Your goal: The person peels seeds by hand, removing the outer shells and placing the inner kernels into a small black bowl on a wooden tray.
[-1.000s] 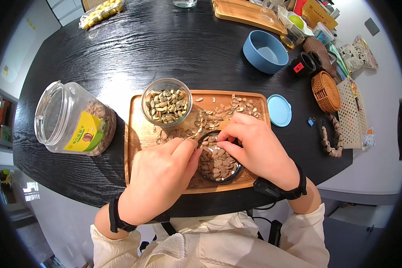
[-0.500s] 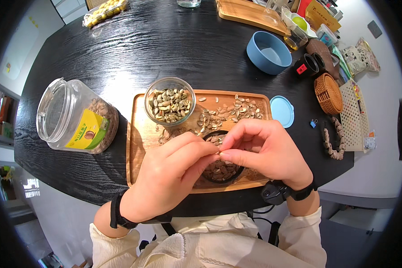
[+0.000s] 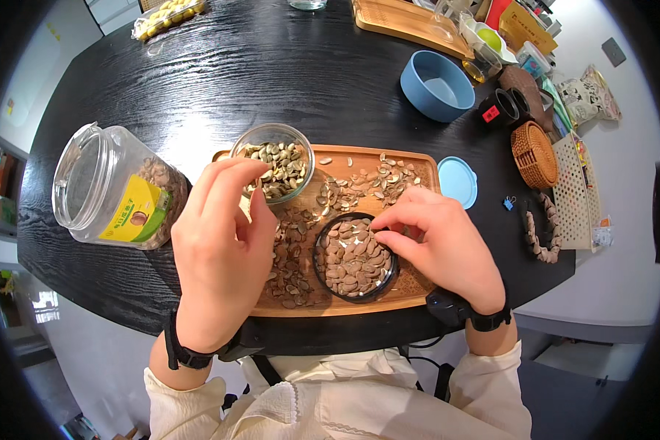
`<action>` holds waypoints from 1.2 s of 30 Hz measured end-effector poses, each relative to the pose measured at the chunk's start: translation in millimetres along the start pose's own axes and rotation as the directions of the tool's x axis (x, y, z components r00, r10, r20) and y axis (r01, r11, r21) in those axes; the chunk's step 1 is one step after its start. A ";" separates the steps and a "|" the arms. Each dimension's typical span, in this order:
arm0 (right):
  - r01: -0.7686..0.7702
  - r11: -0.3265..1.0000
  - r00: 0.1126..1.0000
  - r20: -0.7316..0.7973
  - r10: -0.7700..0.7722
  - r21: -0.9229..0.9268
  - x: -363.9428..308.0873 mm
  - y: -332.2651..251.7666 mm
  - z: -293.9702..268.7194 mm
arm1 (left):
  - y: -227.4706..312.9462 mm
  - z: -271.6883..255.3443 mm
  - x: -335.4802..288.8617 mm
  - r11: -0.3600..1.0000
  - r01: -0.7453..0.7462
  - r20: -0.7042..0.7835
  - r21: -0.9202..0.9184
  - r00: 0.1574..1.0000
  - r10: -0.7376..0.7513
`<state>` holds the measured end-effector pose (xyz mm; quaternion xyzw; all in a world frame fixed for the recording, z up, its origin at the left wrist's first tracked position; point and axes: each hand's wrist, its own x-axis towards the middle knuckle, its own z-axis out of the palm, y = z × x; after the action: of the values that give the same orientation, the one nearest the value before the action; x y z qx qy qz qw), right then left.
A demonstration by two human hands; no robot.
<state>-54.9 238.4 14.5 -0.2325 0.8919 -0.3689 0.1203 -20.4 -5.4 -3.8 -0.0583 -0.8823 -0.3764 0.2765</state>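
Wooden tray (image 3: 418, 165): seed bowl (image 3: 355, 258) between hands, nearer right hand (image 3: 436, 242).

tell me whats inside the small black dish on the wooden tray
The small black dish is filled with pale unshelled seeds. The right hand covers its upper right rim, so anything under the fingers is hidden.

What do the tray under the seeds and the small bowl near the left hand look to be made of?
The tray looks like light wood or bamboo, matte, with visible grain. The small bowl by the left hand looks like clear glass: see-through, shiny rim, though it might be plastic.
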 end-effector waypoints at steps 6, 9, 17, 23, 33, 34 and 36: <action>0.142 0.946 0.985 -0.056 -0.165 -0.292 0.0 4.0 14.8 | 8.0 -0.7 -2.9 0.991 -0.089 0.091 -0.095 0.991 0.098; 0.178 0.904 0.978 -0.028 -0.205 -0.388 0.7 2.5 15.1 | 6.2 1.7 -4.3 0.983 -0.138 0.138 -0.118 0.978 0.154; 0.217 0.863 0.975 0.068 -0.210 -0.457 5.0 -3.8 15.0 | 9.0 7.5 -10.0 0.971 -0.166 0.278 -0.174 0.937 0.210; 0.291 0.897 0.948 -0.023 -0.317 -0.334 6.4 -1.0 7.7 | 13.2 9.7 -12.7 0.974 -0.118 0.330 -0.193 0.927 0.178; -0.039 0.707 0.999 0.049 0.007 0.706 3.7 -14.0 12.8 | 11.6 5.8 -8.1 0.918 -0.262 0.201 -0.299 0.923 0.329; -0.021 0.725 0.998 0.056 -0.025 0.689 4.5 -12.2 9.6 | 12.9 5.0 -7.8 0.919 -0.260 0.202 -0.297 0.923 0.327; -0.003 0.741 0.996 0.067 -0.056 0.672 4.0 -9.9 5.3 | 14.8 4.9 -7.6 0.943 -0.239 0.176 -0.234 0.943 0.282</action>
<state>-53.0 227.0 17.7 -0.2013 0.6903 -0.6568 0.2273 -11.6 9.3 -1.2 -0.2426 -0.8461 -0.4188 0.2231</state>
